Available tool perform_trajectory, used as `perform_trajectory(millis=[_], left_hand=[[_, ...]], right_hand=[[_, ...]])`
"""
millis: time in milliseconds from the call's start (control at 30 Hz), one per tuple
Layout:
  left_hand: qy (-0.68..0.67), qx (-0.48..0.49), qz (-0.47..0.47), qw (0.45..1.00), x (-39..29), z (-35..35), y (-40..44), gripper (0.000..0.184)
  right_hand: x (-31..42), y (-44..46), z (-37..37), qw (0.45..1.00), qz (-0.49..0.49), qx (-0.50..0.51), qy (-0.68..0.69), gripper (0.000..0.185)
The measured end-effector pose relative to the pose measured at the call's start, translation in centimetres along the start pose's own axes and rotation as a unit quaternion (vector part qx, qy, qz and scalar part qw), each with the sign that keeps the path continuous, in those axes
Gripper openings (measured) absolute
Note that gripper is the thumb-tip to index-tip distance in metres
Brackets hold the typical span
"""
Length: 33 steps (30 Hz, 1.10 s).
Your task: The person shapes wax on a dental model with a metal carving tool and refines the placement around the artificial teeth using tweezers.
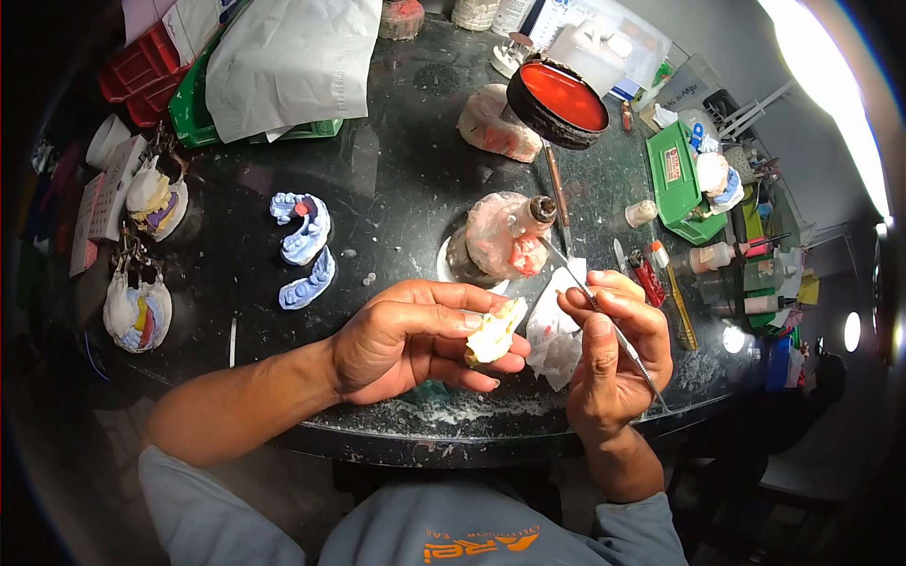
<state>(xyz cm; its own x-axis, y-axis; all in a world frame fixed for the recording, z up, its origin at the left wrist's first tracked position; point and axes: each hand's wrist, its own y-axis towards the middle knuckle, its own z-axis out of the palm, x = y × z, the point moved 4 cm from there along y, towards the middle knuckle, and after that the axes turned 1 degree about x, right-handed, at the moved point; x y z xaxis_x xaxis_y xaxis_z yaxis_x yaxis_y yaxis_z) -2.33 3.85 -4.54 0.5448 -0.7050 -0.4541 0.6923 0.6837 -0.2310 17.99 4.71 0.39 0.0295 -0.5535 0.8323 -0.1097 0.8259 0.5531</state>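
Note:
My left hand (392,344) is closed on a pale yellow dental cast (494,334), pinched between thumb and fingers above the front of the bench. In my right hand (612,363) a thin metal wax carver (645,375) is held like a pen. Its far tip reaches up beside the wax-crusted spirit lamp (491,236), near the dark nozzle; whether they touch I cannot tell. No flame can be made out. Under and between the hands lies a crumpled white tissue (551,335).
Behind the lamp, a round black pan of red wax (564,97) sits raised. Blue-white dental casts (304,231) lie left of centre. Articulated models (138,311) stand at far left. A red-handled knife (647,278), a green box (675,174) and small bottles are on the right.

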Motion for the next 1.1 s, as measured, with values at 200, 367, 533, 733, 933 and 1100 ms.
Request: perform_trajectory(millis=[200, 367, 533, 733, 933, 1100], left_hand=[[-0.016, 0.002, -0.003, 1.0, 0.1, -0.2, -0.1, 0.054], [-0.004, -0.004, -0.013, 1.0, 0.0, -0.1, -0.1, 0.056], [0.016, 0.004, 0.006, 1.0, -0.2, 0.2, -0.1, 0.053], [0.065, -0.015, 0.042, 0.997, -0.2, 0.6, -0.1, 0.048], [0.068, -0.018, 0.051, 0.996, 0.0, 0.4, 0.0, 0.048], [0.082, -0.021, 0.058, 0.995, -0.1, 0.6, 0.0, 0.049]], right_hand=[[0.2, 0.0, 0.0, 1.0, 0.016, 0.008, -0.009, 0.025], [0.1, 0.0, -0.1, 1.0, 0.022, 0.011, -0.017, 0.027], [0.2, -0.1, -0.3, 1.0, 0.009, 0.0, -0.009, 0.022], [0.7, 0.1, 0.3, 0.997, -0.057, 0.058, -0.013, 0.018], [0.3, -0.7, 1.0, 0.994, -0.03, 0.089, 0.054, 0.02], [0.3, -0.9, 1.2, 0.993, -0.04, 0.095, 0.058, 0.021]])
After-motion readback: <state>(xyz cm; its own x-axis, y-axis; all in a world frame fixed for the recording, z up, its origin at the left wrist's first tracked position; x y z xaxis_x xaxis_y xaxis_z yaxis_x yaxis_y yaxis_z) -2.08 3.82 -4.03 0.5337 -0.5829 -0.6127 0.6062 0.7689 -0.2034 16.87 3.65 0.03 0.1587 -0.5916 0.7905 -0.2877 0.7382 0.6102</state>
